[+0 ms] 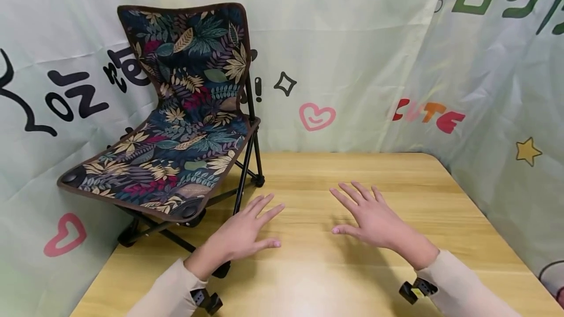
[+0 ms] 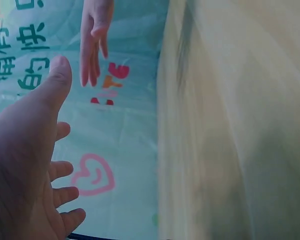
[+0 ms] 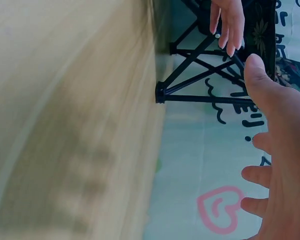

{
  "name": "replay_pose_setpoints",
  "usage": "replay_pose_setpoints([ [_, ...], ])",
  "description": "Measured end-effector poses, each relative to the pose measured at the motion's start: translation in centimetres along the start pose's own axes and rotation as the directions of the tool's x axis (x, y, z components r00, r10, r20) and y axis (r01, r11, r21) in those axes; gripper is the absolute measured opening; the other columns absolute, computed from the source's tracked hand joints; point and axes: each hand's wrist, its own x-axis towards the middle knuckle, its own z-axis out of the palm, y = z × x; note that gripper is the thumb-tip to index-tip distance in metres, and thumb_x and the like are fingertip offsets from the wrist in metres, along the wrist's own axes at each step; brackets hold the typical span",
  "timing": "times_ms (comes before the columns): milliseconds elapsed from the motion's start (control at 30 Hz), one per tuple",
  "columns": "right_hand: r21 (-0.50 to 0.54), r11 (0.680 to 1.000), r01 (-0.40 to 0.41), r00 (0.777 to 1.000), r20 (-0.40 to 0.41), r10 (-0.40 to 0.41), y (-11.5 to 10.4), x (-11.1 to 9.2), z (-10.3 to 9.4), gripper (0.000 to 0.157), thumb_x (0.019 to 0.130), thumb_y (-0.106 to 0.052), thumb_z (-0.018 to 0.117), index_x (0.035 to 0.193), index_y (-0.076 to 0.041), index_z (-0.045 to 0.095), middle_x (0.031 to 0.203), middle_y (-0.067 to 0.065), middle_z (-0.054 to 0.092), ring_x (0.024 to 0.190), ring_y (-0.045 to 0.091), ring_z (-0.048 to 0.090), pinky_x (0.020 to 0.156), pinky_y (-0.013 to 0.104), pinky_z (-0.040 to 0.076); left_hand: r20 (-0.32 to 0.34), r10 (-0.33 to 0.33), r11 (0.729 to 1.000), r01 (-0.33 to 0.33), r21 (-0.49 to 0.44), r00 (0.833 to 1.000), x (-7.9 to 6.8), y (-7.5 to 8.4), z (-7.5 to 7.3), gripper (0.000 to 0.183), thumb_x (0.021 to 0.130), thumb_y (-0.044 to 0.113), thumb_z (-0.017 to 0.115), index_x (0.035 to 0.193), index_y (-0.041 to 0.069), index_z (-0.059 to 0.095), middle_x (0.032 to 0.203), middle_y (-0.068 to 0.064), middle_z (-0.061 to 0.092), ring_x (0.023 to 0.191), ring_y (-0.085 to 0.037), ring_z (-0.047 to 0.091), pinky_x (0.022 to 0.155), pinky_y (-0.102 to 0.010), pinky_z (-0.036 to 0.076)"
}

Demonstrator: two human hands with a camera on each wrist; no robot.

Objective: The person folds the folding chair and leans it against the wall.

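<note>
A folding chair (image 1: pixel 176 136) with a dark leaf-patterned fabric seat and back stands unfolded at the left of the wooden table. Its black crossed legs (image 3: pixel 200 70) show in the right wrist view. In the head view my left hand (image 1: pixel 242 231), palm down with fingers spread, is nearest the chair's front right leg and holds nothing. Over the middle of the table, my right hand (image 1: pixel 370 214) also has spread fingers and an empty palm. The left wrist view shows my left hand (image 2: pixel 30 155) with the right hand beyond it.
The wooden table (image 1: pixel 352 170) has a rounded far right corner. Pale printed cloth (image 1: pixel 361 62) hangs behind it and along both sides, with hearts, a star and lettering. A small black device sits at each wrist.
</note>
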Motion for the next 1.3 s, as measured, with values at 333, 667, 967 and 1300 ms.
replay_pose_setpoints([
  [333,-0.008,0.995,0.103,0.991,-0.086,-0.104,-1.3,2.2,-1.9,0.088,0.087,-0.069,0.054,0.155,-0.019,0.03,0.154,0.01,0.035,0.14,0.04,0.028,0.106,0.067,0.024,-0.119,0.12,0.992,-0.113,0.06,0.986,-2.1,0.2,-3.7,0.077,0.09,0.062,0.057,0.154,0.027,0.032,0.155,-0.009,0.034,0.142,-0.033,0.029,0.11,-0.053,0.033],
  [667,-0.027,0.979,0.201,0.972,-0.12,-0.202,-3.2,4.8,-3.6,0.087,0.088,-0.071,0.05,0.155,-0.019,0.028,0.152,0.01,0.038,0.14,0.036,0.03,0.109,0.06,0.026,-0.091,0.229,0.973,-0.23,-0.004,0.969,-4.6,0.6,-7.5,0.073,0.093,0.06,0.052,0.155,0.028,0.03,0.152,-0.008,0.036,0.14,-0.029,0.033,0.106,-0.056,0.036],
  [967,-0.026,0.96,0.28,0.955,-0.093,-0.281,-5.1,7.1,-4.1,0.086,0.09,-0.071,0.045,0.156,-0.018,0.027,0.153,0.011,0.036,0.14,0.033,0.03,0.114,0.052,0.022,-0.123,0.369,0.929,-0.367,0.036,0.921,-7.0,3.4,-10.0,0.074,0.092,0.058,0.055,0.154,0.027,0.03,0.151,-0.004,0.038,0.14,-0.024,0.035,0.102,-0.045,0.044],
  [1300,-0.033,0.944,0.329,0.94,-0.083,-0.331,-7.0,8.5,-4.2,0.086,0.09,-0.074,0.038,0.156,-0.02,0.026,0.155,0.009,0.034,0.141,0.03,0.029,0.114,0.05,0.023,-0.211,0.322,0.937,-0.279,0.211,0.923,-8.0,3.0,-13.4,0.071,0.091,0.061,0.053,0.152,0.028,0.037,0.15,-0.003,0.041,0.143,-0.031,0.027,0.118,-0.045,0.01],
])
